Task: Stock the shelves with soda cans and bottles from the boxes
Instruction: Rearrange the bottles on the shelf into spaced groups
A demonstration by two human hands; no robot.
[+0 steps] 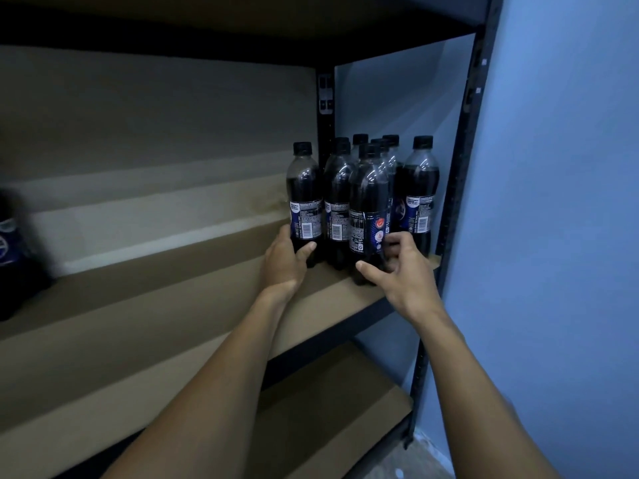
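1. Beside the black front post [458,174], at the right end of the middle shelf board [155,305], a cluster of dark soda bottles [337,188] stands upright with black caps on.
2. Farthest from the post, the leftmost bottle [304,198] is gripped low down by the left hand [285,261]. The thumb lies across its front under the label, and the fingers wrap the far side, mostly out of sight.
3. Nearer the post, the right hand [404,271] holds the foot of the front bottle [368,209], thumb at its left and fingers curled at its right. Whether those fingers also touch a bottle behind cannot be told.
4. Just beside the post, one bottle [420,195] stands free of both hands, its base partly hidden by the right hand.
5. Behind the front bottle only caps and shoulders show, so the count is unclear.
6. Well away from the post, a blurred dark bottle [14,254] is cut off by the left edge of the view.
7. Label print is too dim to read.
8. Past the post is a blue wall [553,202].
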